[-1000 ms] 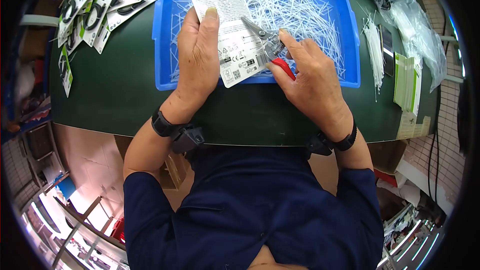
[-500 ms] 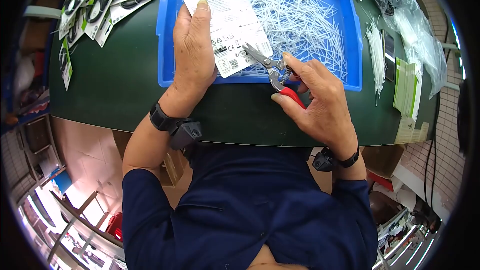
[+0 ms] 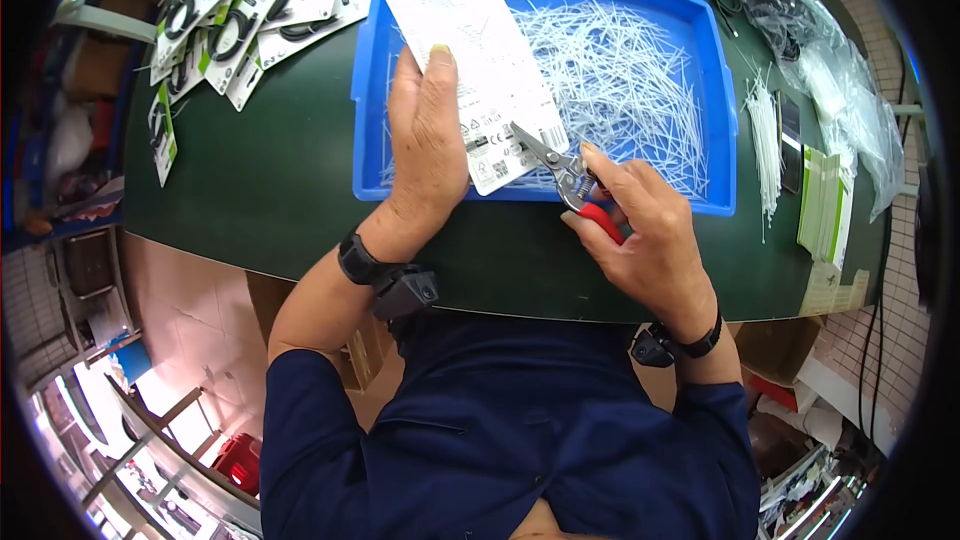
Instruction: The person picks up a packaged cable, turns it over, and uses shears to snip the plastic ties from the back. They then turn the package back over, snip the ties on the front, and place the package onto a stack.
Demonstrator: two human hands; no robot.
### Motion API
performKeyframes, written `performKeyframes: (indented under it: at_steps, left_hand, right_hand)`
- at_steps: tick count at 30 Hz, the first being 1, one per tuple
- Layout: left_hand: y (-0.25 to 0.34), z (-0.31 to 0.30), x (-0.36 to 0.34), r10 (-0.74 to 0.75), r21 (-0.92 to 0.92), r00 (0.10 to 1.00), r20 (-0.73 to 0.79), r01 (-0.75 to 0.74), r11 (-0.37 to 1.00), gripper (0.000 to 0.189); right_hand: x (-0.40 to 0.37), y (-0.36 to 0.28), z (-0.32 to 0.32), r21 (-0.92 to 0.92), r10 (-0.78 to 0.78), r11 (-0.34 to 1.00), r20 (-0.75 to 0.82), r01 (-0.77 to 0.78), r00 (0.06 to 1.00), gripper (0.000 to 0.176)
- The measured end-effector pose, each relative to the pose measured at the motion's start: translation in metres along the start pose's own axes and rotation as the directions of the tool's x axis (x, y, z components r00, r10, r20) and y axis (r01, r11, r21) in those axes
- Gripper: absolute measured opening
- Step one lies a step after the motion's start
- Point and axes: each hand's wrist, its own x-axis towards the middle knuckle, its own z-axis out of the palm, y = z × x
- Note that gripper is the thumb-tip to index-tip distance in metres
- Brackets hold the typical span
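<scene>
My left hand (image 3: 430, 130) is closed on the left edge of a white blister card (image 3: 490, 60), thumb on top. The card is tilted over the blue tray, its printed back up and its hanging hole at the far end. Red-handled pruning snips (image 3: 598, 220) are gripped in my right hand (image 3: 650, 225). Their metal blades overlap the card's lower right part, near the printed marks. Beneath the card, the blue tray (image 3: 727, 140) holds a heap of thin white cable ties (image 3: 610, 70).
Carded black cables (image 3: 232, 32) pile up at the back left, with one card apart in front. At right lie a bundle of white cable ties (image 3: 765, 150), a dark flat object (image 3: 790, 145), green-and-white cards (image 3: 822, 210) and clear plastic bags (image 3: 825, 70). The green table's (image 3: 260, 190) front edge faces me.
The whole view has shifted, so the table and its contents appear lower and further right. Both hands keep their holds, and the snips' blade tips stay over the card's lower right part.
</scene>
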Motion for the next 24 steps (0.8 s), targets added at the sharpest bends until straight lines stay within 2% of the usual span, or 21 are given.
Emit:
performKeyframes:
  at_steps: [7, 10, 14, 18, 24]
  left_hand:
    - [0.002, 0.008, -0.009, 0.056, 0.036, 0.997, 0.055, -0.058, 0.998, 0.043]
    - [0.004, 0.008, -0.010, 0.082, 0.062, 0.993, 0.084, -0.087, 0.994, 0.042]
    - [0.000, 0.009, -0.011, 0.136, 0.093, 0.984, 0.116, -0.148, 0.985, 0.041]
    - [-0.001, 0.008, -0.011, 0.118, 0.061, 0.986, 0.120, -0.126, 0.990, 0.040]
    - [0.001, 0.012, -0.012, 0.128, 0.105, 0.985, 0.114, -0.140, 0.985, 0.040]
  right_hand:
    - [0.011, -0.012, 0.001, 0.079, -0.002, 0.997, -0.043, 0.006, 0.999, 0.069]
    - [0.020, -0.012, 0.002, 0.083, -0.075, 0.993, -0.092, 0.083, 0.993, 0.071]
    - [0.025, -0.013, 0.005, 0.099, -0.094, 0.990, -0.077, 0.101, 0.993, 0.071]
    - [0.028, -0.011, 0.008, 0.065, -0.109, 0.991, -0.075, 0.114, 0.991, 0.072]
    - [0.025, -0.011, 0.012, 0.056, -0.090, 0.994, -0.055, 0.094, 0.994, 0.072]
